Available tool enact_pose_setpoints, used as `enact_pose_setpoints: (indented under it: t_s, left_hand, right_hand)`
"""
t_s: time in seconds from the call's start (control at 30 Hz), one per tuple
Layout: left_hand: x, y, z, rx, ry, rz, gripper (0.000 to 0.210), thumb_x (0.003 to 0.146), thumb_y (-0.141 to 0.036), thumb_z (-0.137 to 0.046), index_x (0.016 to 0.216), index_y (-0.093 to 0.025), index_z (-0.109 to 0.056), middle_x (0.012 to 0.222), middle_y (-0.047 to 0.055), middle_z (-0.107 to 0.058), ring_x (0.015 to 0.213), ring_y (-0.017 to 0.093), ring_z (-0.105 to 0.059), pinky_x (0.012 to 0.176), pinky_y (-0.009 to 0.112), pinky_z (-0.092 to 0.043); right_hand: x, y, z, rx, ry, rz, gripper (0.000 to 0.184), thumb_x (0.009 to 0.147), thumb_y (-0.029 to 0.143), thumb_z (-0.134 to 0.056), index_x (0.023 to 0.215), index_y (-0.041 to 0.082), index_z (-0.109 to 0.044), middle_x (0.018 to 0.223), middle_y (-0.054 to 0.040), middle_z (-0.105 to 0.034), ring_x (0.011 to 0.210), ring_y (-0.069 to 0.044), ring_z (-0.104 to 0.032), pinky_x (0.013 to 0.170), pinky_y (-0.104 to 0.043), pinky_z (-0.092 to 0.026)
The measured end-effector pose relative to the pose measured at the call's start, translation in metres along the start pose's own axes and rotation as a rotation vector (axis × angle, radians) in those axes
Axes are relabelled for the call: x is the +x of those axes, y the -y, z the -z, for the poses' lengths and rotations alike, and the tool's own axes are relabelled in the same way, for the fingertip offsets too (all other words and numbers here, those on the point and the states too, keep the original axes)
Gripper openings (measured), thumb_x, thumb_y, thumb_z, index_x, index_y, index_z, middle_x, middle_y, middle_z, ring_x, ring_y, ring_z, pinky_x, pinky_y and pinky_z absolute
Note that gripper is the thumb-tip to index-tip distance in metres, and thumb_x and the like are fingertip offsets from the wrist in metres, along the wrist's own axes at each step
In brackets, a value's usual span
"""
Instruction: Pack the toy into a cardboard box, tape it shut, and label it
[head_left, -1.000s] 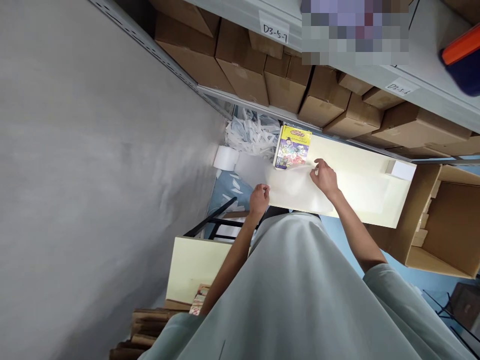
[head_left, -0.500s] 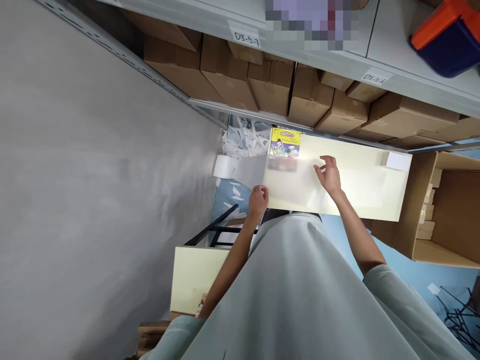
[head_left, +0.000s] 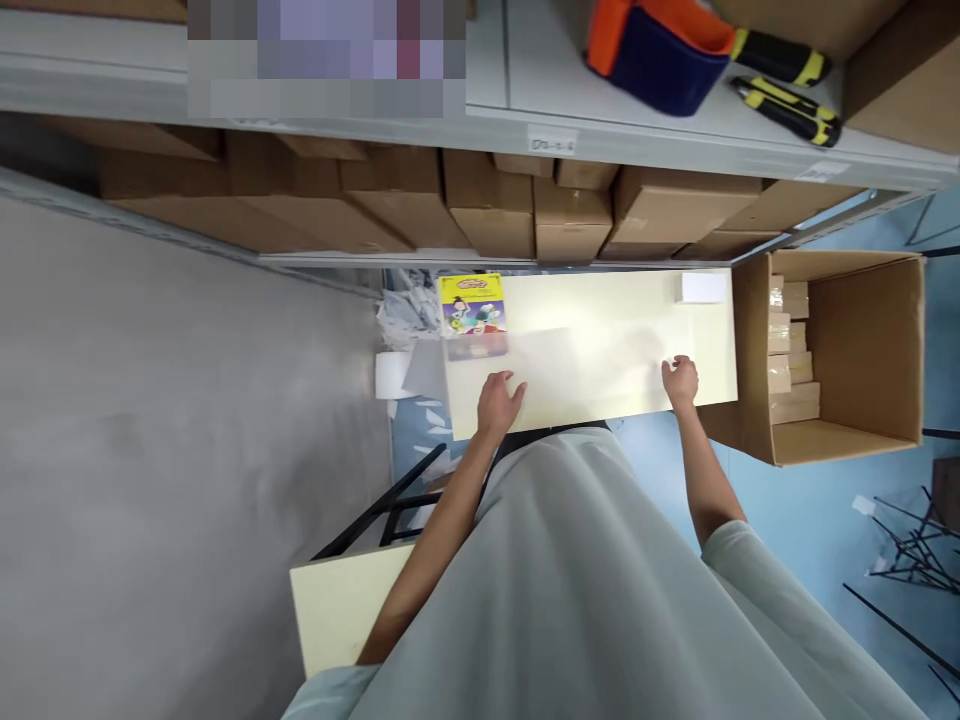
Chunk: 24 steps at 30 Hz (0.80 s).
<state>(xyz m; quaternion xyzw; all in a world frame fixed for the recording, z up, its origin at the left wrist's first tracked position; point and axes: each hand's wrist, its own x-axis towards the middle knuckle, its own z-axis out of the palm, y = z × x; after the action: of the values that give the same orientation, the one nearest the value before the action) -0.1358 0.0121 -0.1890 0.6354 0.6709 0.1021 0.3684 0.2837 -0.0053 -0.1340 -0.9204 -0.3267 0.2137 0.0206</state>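
A yellow and purple booklet (head_left: 474,306) with cartoon figures lies at the left end of a narrow cream table (head_left: 615,385). A translucent sheet (head_left: 544,355) covers its lower part and reaches past the table's left edge towards a white roll (head_left: 391,375). My left hand (head_left: 499,404) is over the sheet, just below the booklet, thumb and fingers apart. Over the right part of the table is my right hand (head_left: 681,382), its fingers loosely curled and thumb apart, with no object visible in it. A small white box (head_left: 702,288) sits beyond it at the back right corner.
An open carton (head_left: 847,255) with several small brown boxes stands right of the table. Shelves behind hold cardboard boxes (head_left: 491,225), an orange and blue container (head_left: 667,60) and a yellow-black cutter (head_left: 791,110). Paper scraps (head_left: 409,310) lie at left, by the grey wall (head_left: 187,450).
The view has turned rightward. My left hand has moved from the table's left edge onto the sheet, its fingers opening. My right hand has shifted right, away from the booklet.
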Motion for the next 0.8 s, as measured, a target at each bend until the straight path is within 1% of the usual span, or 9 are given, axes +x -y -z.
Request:
enact_pose_setpoints:
  t_s: [0.07,0.17,0.27,0.33,0.4,0.5,0.6,0.7,0.8]
  left_hand:
    - [0.007,-0.016,-0.013,0.059,0.018,0.067,0.036,0.097,-0.041,-0.068,0.126,-0.019,-0.063,0.131,0.018,-0.067,0.126,0.036,-0.064,0.113,0.049,-0.052]
    - [0.012,-0.038,-0.031,0.162,0.033,0.170,0.044,0.094,-0.045,-0.071,0.127,-0.016,-0.063,0.132,0.022,-0.065,0.128,0.040,-0.062,0.112,0.051,-0.052]
    - [0.015,-0.054,-0.045,0.271,0.009,0.223,0.041,0.096,-0.038,-0.067,0.126,-0.011,-0.063,0.134,0.026,-0.062,0.131,0.042,-0.058,0.113,0.052,-0.050]
    - [0.018,-0.061,-0.051,0.328,0.013,0.244,0.032,0.098,-0.029,-0.060,0.124,-0.011,-0.064,0.134,0.027,-0.062,0.131,0.042,-0.058,0.111,0.053,-0.051]
    - [0.022,-0.066,-0.054,0.357,0.042,0.256,0.027,0.099,-0.022,-0.051,0.119,-0.012,-0.066,0.131,0.026,-0.064,0.127,0.042,-0.060,0.107,0.053,-0.053]
    - [0.030,-0.073,-0.054,0.368,0.079,0.247,0.025,0.098,-0.017,-0.047,0.109,-0.015,-0.069,0.121,0.024,-0.068,0.118,0.040,-0.065,0.102,0.053,-0.055]
    - [0.034,-0.084,-0.057,0.363,0.083,0.208,0.023,0.096,-0.014,-0.049,0.105,-0.015,-0.070,0.118,0.023,-0.069,0.117,0.039,-0.065,0.105,0.052,-0.054]
    - [0.034,-0.102,-0.068,0.340,0.076,0.146,0.025,0.097,-0.012,-0.048,0.107,-0.016,-0.069,0.120,0.022,-0.068,0.119,0.037,-0.064,0.108,0.049,-0.052]
    - [0.031,-0.120,-0.081,0.294,0.079,0.073,0.025,0.096,-0.010,-0.048,0.106,-0.018,-0.069,0.118,0.020,-0.069,0.116,0.034,-0.065,0.107,0.046,-0.053]
  right_hand:
    - [0.015,-0.019,0.004,-0.021,0.008,-0.095,0.037,0.097,0.033,-0.063,0.127,0.013,-0.063,0.129,-0.0221,-0.067,0.115,-0.033,-0.070,0.101,-0.046,-0.054]
    - [0.035,-0.036,0.002,-0.024,0.019,-0.144,0.040,0.094,0.035,-0.068,0.125,0.011,-0.062,0.133,-0.0262,-0.063,0.109,-0.036,-0.071,0.095,-0.048,-0.056]
    - [0.051,-0.044,-0.005,-0.013,0.016,-0.134,0.035,0.099,0.037,-0.062,0.124,0.012,-0.061,0.135,-0.0266,-0.060,0.104,-0.034,-0.072,0.088,-0.045,-0.056]
    - [0.057,-0.047,-0.011,0.007,0.017,-0.100,0.029,0.102,0.036,-0.055,0.120,0.014,-0.061,0.133,-0.0242,-0.060,0.101,-0.032,-0.072,0.084,-0.042,-0.055]
    - [0.061,-0.051,-0.014,0.032,0.026,-0.053,0.023,0.104,0.033,-0.051,0.113,0.016,-0.063,0.127,-0.0204,-0.063,0.098,-0.029,-0.071,0.083,-0.039,-0.054]
    - [0.066,-0.061,-0.012,0.064,0.041,0.013,0.017,0.102,0.028,-0.051,0.103,0.018,-0.065,0.119,-0.0151,-0.066,0.093,-0.025,-0.068,0.084,-0.037,-0.052]
    - [0.074,-0.076,-0.001,0.080,0.037,0.053,0.018,0.102,0.030,-0.050,0.101,0.019,-0.065,0.115,-0.0122,-0.067,0.089,-0.022,-0.065,0.082,-0.035,-0.051]
    - [0.086,-0.095,0.013,0.099,-0.025,0.089,0.021,0.101,0.032,-0.049,0.102,0.019,-0.066,0.112,-0.0111,-0.068,0.086,-0.022,-0.063,0.078,-0.033,-0.049]
    - [0.099,-0.113,0.028,0.104,-0.104,0.094,0.019,0.099,0.031,-0.051,0.097,0.019,-0.066,0.106,-0.0106,-0.068,0.082,-0.022,-0.061,0.074,-0.032,-0.047]
